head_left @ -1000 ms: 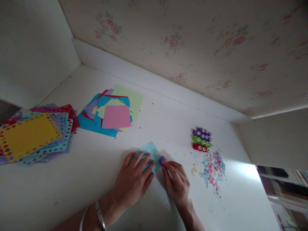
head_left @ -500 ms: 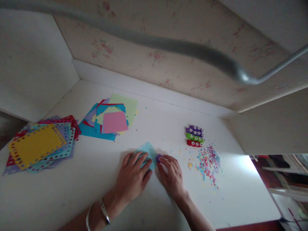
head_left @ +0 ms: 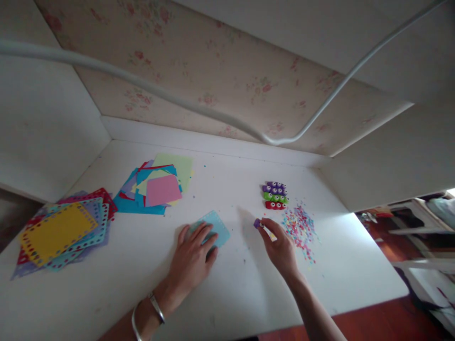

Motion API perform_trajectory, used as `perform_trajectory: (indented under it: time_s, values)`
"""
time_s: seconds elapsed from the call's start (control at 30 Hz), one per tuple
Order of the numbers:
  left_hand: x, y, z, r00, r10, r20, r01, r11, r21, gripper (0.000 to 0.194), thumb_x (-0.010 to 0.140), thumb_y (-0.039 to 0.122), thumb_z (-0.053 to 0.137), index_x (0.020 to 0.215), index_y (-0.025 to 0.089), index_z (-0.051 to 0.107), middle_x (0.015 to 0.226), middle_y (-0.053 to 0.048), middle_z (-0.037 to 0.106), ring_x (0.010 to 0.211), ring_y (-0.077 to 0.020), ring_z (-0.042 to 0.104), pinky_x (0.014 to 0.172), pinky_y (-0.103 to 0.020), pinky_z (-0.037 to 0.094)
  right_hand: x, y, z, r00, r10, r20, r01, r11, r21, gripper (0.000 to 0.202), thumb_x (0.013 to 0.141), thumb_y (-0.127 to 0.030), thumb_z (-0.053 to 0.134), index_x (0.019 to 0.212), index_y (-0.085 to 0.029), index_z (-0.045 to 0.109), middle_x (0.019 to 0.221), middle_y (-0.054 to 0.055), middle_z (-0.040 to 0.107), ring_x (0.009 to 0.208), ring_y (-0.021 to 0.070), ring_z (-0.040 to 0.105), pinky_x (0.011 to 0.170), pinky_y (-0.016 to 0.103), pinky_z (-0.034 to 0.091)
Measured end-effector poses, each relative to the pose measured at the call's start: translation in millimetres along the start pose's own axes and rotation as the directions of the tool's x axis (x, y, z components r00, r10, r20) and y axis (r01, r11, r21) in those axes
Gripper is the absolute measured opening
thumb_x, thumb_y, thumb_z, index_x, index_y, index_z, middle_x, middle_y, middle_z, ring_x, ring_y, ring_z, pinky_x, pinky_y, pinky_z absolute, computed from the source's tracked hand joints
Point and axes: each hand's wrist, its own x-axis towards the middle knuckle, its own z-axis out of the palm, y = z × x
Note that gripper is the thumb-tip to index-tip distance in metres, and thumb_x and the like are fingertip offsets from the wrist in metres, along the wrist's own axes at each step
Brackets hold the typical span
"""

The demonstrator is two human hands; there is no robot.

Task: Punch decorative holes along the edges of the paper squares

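My left hand (head_left: 194, 251) lies spread over a light blue square of paper (head_left: 219, 226) and presses it to the table. Small holes run along the paper's upper edges. To the right of the paper, my right hand (head_left: 282, 248) pinches a small purple paper punch (head_left: 257, 223) between thumb and fingers, apart from the sheet. Several more punches (head_left: 276, 195) in purple, green and red, each with a white round spot, stand in rows beyond that hand. Beside it spreads a heap of tiny coloured paper bits (head_left: 302, 225).
At the far left lies a pile of cards with hole-punched borders, a yellow one (head_left: 59, 232) on top. Behind my left hand is a stack of plain coloured paper, topped by a pink sheet (head_left: 163, 191). A grey cable (head_left: 199, 111) hangs across the view above the white table (head_left: 220, 303).
My right hand has drawn the purple punch off the paper's edge and moved right with it. My left hand stays on the paper. The view has shifted a little.
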Motion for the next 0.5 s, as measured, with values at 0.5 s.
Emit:
perform_trajectory:
  time_s: [0.5]
  values:
    - [-2.0,-9.3,11.0,0.994,0.015,-0.113,0.002,0.990,0.142,0.029,0.090,0.021,0.056,0.116,0.025,0.067,0.133,-0.010,0.060,0.124,-0.0303,0.053,0.112,-0.060,0.025,124.0,18.6,-37.8,0.997,0.079,0.010,-0.079,0.976,0.201,0.029,0.079,-0.038,0.068,0.102,-0.022,0.066,0.098,0.007,0.076,0.089,0.0227,0.073,0.080,0.036,0.060]
